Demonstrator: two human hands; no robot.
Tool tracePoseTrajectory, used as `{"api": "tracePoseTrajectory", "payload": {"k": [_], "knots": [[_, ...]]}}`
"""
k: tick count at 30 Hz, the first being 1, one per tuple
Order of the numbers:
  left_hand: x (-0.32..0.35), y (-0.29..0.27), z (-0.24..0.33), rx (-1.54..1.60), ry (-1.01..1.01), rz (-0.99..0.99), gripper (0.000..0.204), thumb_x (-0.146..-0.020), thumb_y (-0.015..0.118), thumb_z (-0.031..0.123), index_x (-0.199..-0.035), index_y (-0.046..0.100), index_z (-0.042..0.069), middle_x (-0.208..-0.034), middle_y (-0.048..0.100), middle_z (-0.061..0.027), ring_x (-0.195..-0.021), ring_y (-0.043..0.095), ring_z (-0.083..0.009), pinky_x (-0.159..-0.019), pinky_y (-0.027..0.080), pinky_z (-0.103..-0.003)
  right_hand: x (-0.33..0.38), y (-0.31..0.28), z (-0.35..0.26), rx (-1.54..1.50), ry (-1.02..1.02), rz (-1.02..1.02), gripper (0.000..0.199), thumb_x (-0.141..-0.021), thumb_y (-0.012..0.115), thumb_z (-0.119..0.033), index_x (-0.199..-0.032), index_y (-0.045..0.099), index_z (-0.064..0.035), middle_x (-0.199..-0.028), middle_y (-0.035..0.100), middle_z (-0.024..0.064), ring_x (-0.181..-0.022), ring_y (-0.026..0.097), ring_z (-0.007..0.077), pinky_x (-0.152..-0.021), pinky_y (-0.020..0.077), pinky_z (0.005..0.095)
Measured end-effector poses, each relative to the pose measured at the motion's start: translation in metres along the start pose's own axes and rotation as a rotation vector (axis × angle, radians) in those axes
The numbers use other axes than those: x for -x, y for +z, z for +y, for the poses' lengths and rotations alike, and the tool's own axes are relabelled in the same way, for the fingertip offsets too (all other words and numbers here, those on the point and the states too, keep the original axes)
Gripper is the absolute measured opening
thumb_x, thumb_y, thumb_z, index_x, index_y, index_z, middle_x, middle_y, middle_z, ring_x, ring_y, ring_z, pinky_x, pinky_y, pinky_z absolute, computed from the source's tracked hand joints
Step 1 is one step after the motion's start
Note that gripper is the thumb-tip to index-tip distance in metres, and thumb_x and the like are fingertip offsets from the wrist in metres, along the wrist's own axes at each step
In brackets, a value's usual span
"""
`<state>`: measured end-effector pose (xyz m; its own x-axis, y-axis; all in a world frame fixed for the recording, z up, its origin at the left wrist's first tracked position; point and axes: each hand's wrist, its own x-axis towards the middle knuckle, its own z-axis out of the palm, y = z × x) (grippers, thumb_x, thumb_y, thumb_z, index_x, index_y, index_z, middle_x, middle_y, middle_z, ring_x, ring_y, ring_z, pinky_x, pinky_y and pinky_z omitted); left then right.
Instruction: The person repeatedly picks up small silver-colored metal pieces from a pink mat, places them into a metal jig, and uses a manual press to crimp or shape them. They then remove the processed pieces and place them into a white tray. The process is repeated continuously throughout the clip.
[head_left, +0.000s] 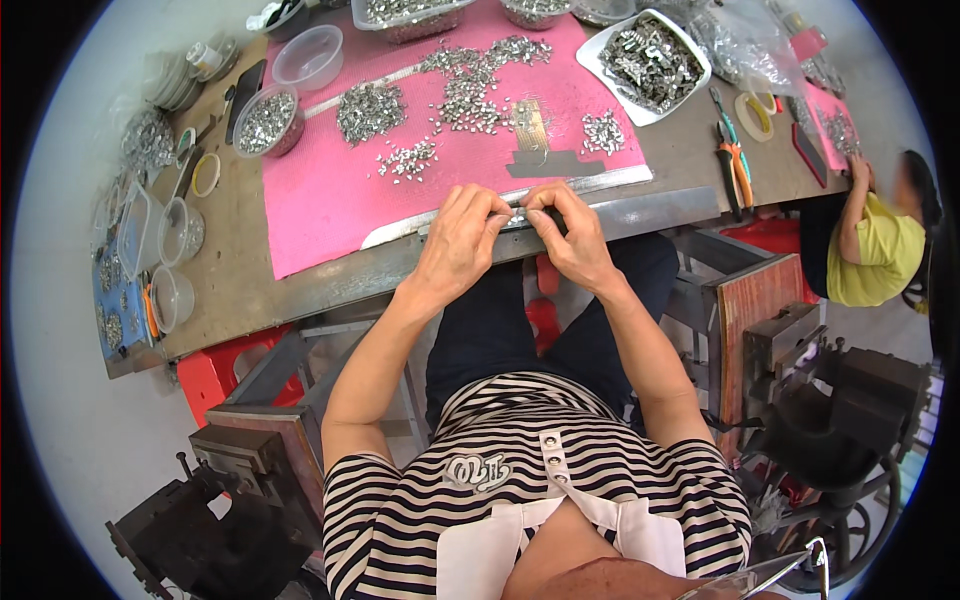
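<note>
My left hand (464,236) and my right hand (574,238) meet at the table's front edge, thumbs and fingertips pinched close together. Between the fingertips shows a small shiny metal bit (517,214), too small and covered to tell its kind. Just beyond my hands lies a pink ribbed mat (330,215) with piles of small silvery metal parts. The largest loose pile (470,98) is farther back; a smaller pile (408,161) lies left of centre, another (603,132) to the right. A grey strip (555,165) and a brass-coloured plate (530,124) rest on the mat ahead of my fingers.
A white tray (655,65) of metal parts stands at the back right, orange-handled pliers (737,170) near it. To the left are a clear tub (268,122) of parts and an empty clear bowl (308,58). Another person (868,240) works at far right.
</note>
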<state>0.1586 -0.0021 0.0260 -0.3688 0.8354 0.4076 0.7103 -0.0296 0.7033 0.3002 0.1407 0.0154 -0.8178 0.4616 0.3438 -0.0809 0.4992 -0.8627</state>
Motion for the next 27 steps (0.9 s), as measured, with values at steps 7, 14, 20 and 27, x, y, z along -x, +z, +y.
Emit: {"api": "tracePoseTrajectory", "payload": {"k": [7, 14, 20, 27], "knots": [[0.001, 0.005, 0.000, -0.109, 0.096, 0.031, 0.012, -0.087, 0.068, -0.003, -0.098, 0.063, 0.001, -0.097, 0.063, -0.0132, -0.089, 0.059, -0.0332, -0.080, 0.047, -0.042, 0.000, 0.001, 0.001, 0.034, -0.040, -0.001, 0.009, -0.093, 0.065, 0.002, -0.100, 0.059, 0.0004, -0.097, 0.064, 0.0131, -0.093, 0.064, 0.0307, -0.085, 0.0500, 0.0387], [0.006, 0.013, 0.011, -0.218, 0.111, 0.134, 0.016, -0.083, 0.072, -0.002, -0.096, 0.064, 0.001, -0.099, 0.065, -0.0127, -0.090, 0.060, -0.0314, -0.080, 0.048, -0.042, 0.000, 0.000, 0.001, 0.071, -0.049, -0.006, 0.010, -0.093, 0.065, 0.002, -0.099, 0.059, 0.0004, -0.096, 0.063, 0.0131, -0.092, 0.063, 0.0308, -0.083, 0.0502, 0.0392], [0.010, 0.019, 0.010, -0.191, 0.052, 0.183, 0.017, -0.082, 0.074, 0.000, -0.096, 0.064, 0.002, -0.098, 0.066, -0.0122, -0.089, 0.060, -0.0310, -0.081, 0.048, -0.042, 0.001, 0.001, 0.001, 0.078, -0.067, 0.000, 0.010, -0.092, 0.065, 0.002, -0.099, 0.059, 0.0003, -0.096, 0.063, 0.0131, -0.091, 0.063, 0.0308, -0.082, 0.0502, 0.0395], [0.012, 0.019, 0.013, -0.197, -0.029, 0.173, 0.020, -0.084, 0.074, 0.004, -0.102, 0.065, 0.003, -0.098, 0.066, -0.0116, -0.092, 0.061, -0.0313, -0.085, 0.045, -0.042, 0.001, 0.002, 0.002, 0.086, -0.079, -0.003, 0.011, -0.091, 0.066, 0.003, -0.099, 0.059, 0.0000, -0.094, 0.063, 0.0133, -0.091, 0.063, 0.0320, -0.082, 0.0498, 0.0407]]}}
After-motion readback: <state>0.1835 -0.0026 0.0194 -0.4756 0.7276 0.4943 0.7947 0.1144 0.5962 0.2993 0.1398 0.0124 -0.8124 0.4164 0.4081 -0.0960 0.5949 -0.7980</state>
